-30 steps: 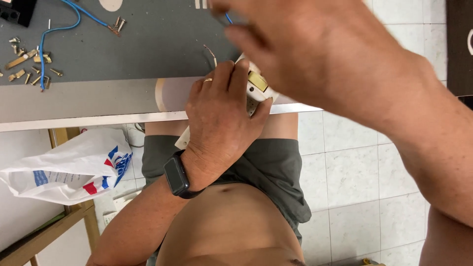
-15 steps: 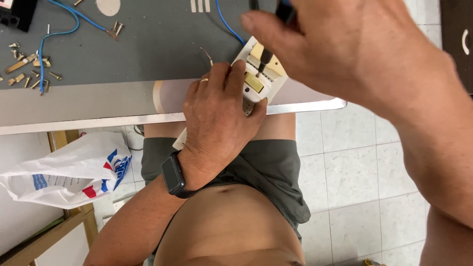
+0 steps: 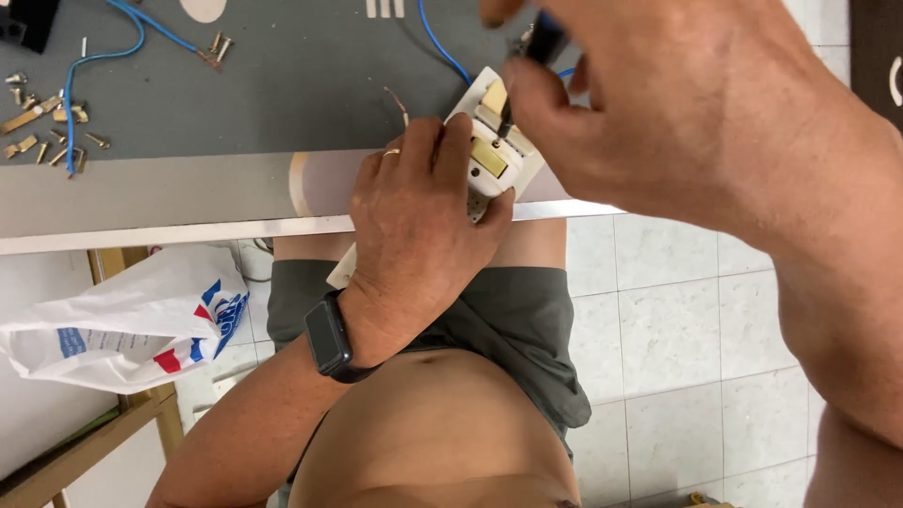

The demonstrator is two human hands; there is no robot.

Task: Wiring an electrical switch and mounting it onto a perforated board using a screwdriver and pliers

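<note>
My left hand (image 3: 419,235) grips a white electrical socket (image 3: 489,150) with brass contacts, pressing it against the front edge of the grey table (image 3: 188,188). A black watch sits on that wrist. My right hand (image 3: 677,113) is close to the camera and holds a dark-handled screwdriver (image 3: 531,56), whose tip rests on the socket's top. A blue wire (image 3: 442,47) runs from the socket toward the back of the table.
Loose brass screws and contact pieces (image 3: 47,122) lie at the table's far left beside another blue wire (image 3: 103,56). A white plastic bag (image 3: 122,320) sits on a wooden frame below left. Pale floor tiles (image 3: 677,310) show at the right.
The socket has turned face-up and become uncovered under my left hand. My right hand moved up and right, bringing the screwdriver tip down onto the socket.
</note>
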